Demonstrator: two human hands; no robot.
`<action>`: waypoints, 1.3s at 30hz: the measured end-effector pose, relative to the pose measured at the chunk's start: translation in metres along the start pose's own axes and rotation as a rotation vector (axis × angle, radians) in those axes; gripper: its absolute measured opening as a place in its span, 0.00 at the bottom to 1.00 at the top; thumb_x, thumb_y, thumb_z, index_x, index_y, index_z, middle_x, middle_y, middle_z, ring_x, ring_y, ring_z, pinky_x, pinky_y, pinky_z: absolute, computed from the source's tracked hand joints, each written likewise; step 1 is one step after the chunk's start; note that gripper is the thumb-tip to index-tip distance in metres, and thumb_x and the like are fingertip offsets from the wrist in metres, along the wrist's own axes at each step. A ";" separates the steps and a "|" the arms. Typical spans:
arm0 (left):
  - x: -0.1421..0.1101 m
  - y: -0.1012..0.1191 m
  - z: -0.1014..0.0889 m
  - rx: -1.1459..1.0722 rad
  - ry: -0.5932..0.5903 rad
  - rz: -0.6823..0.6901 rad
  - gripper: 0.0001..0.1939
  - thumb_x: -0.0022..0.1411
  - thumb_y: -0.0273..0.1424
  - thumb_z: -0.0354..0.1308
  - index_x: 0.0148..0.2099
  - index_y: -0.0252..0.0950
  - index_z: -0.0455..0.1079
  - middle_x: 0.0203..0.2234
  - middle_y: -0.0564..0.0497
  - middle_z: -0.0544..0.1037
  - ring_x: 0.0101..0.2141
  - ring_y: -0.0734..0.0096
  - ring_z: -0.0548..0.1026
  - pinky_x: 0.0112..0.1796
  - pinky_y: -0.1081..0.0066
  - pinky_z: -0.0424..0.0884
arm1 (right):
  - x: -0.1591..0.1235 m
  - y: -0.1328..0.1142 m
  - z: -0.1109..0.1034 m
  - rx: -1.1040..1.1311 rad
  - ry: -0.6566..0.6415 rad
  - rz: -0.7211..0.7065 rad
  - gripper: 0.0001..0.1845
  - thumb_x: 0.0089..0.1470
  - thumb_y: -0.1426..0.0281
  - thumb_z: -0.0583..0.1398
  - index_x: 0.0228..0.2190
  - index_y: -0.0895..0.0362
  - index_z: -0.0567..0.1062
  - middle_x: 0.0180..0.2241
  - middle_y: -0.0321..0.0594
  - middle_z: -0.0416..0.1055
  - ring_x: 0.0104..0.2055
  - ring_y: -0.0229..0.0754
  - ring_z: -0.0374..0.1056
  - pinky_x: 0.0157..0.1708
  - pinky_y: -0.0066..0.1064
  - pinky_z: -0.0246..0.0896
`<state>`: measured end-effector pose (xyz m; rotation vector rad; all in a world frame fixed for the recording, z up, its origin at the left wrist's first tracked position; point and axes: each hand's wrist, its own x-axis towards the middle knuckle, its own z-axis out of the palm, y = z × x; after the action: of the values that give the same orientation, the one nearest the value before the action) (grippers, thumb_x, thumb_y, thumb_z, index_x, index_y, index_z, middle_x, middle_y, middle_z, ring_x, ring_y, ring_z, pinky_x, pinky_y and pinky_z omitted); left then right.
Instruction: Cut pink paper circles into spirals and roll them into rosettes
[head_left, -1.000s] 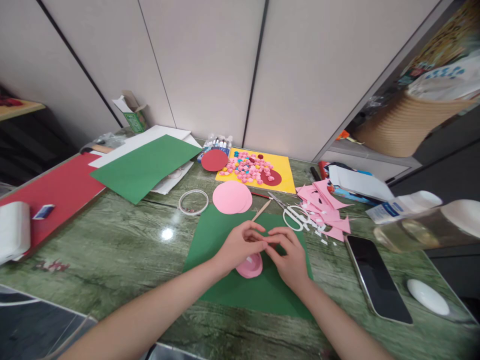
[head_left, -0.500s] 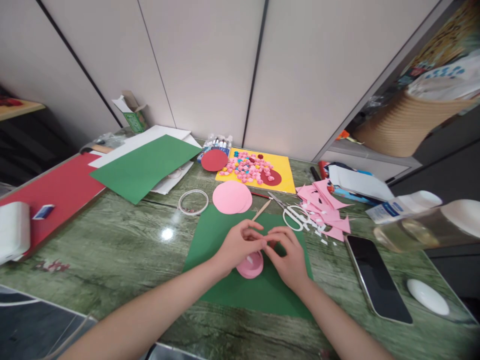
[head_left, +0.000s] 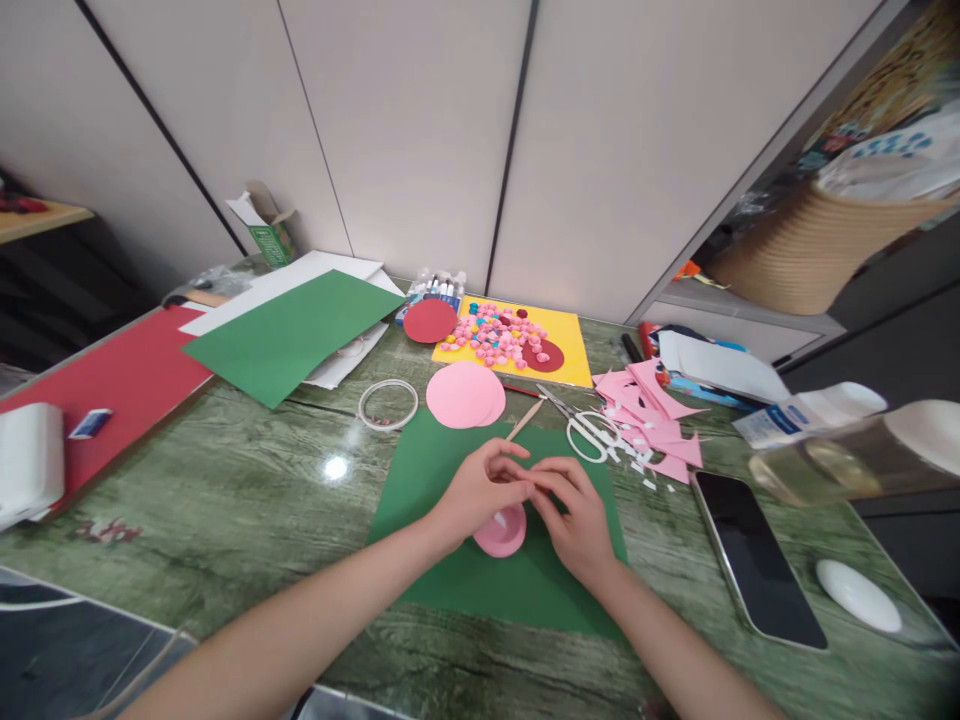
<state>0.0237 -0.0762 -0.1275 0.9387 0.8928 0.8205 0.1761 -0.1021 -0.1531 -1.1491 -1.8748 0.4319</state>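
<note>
Fingertips of my left hand (head_left: 480, 495) and my right hand (head_left: 576, 515) meet in a pinch above a green sheet of paper (head_left: 442, 590). Whatever sits between them is too small or hidden to make out. Just below my left fingers lies a round pink piece (head_left: 501, 540) with a raised rim, partly covered by that hand. Beyond the hands, a thin wooden stick (head_left: 525, 418) rests at the sheet's far edge. Pink paper circles (head_left: 461, 395) overlap there, and white-handled scissors (head_left: 592, 435) lie to the right.
Pink paper scraps (head_left: 652, 420), a phone (head_left: 757, 560) and a white mouse (head_left: 857, 595) are on the right. A tape roll (head_left: 388, 405) lies left of the circles. Small pink balls (head_left: 495, 335) cover a yellow sheet (head_left: 570, 335) at the back. Bottles stand at far right.
My right fingers have closed slightly and straightened toward the left fingertips. My left hand has hardly moved, and the things on the table stay put.
</note>
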 end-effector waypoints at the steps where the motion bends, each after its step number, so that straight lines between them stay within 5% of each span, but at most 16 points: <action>1: 0.000 0.000 0.000 -0.003 -0.003 -0.003 0.19 0.45 0.28 0.62 0.40 0.33 0.62 0.24 0.55 0.72 0.24 0.78 0.69 0.28 0.75 0.62 | 0.000 0.000 0.000 -0.003 0.013 0.007 0.10 0.54 0.75 0.55 0.37 0.51 0.73 0.35 0.40 0.65 0.37 0.40 0.65 0.35 0.33 0.65; 8: -0.002 0.001 0.003 -0.023 -0.020 -0.015 0.20 0.43 0.28 0.64 0.39 0.32 0.63 0.24 0.53 0.73 0.26 0.77 0.70 0.31 0.74 0.64 | 0.000 0.000 -0.001 0.005 0.051 0.060 0.02 0.51 0.74 0.59 0.28 0.54 0.71 0.32 0.39 0.64 0.34 0.40 0.65 0.32 0.32 0.63; 15: -0.003 0.000 0.006 -0.026 -0.029 -0.029 0.20 0.41 0.28 0.66 0.38 0.32 0.64 0.23 0.53 0.74 0.25 0.77 0.70 0.30 0.74 0.64 | 0.002 -0.002 0.000 0.057 0.012 0.088 0.05 0.50 0.72 0.58 0.25 0.55 0.65 0.30 0.37 0.63 0.33 0.39 0.64 0.29 0.29 0.61; 24: -0.003 0.001 0.002 -0.071 0.058 -0.021 0.21 0.42 0.29 0.65 0.39 0.32 0.62 0.23 0.53 0.73 0.22 0.78 0.69 0.26 0.76 0.62 | -0.001 -0.002 -0.002 0.002 0.029 0.049 0.05 0.52 0.74 0.58 0.33 0.54 0.72 0.34 0.38 0.64 0.29 0.35 0.63 0.31 0.30 0.62; 39: 0.001 0.000 -0.003 -0.028 -0.036 -0.050 0.20 0.44 0.29 0.64 0.40 0.33 0.62 0.22 0.56 0.71 0.20 0.82 0.65 0.24 0.77 0.60 | -0.001 0.001 0.000 0.013 -0.034 -0.011 0.14 0.56 0.76 0.53 0.42 0.51 0.72 0.37 0.41 0.64 0.39 0.39 0.65 0.38 0.32 0.64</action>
<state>0.0216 -0.0748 -0.1280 0.9003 0.8687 0.7692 0.1770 -0.1026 -0.1540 -1.1285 -1.9042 0.4587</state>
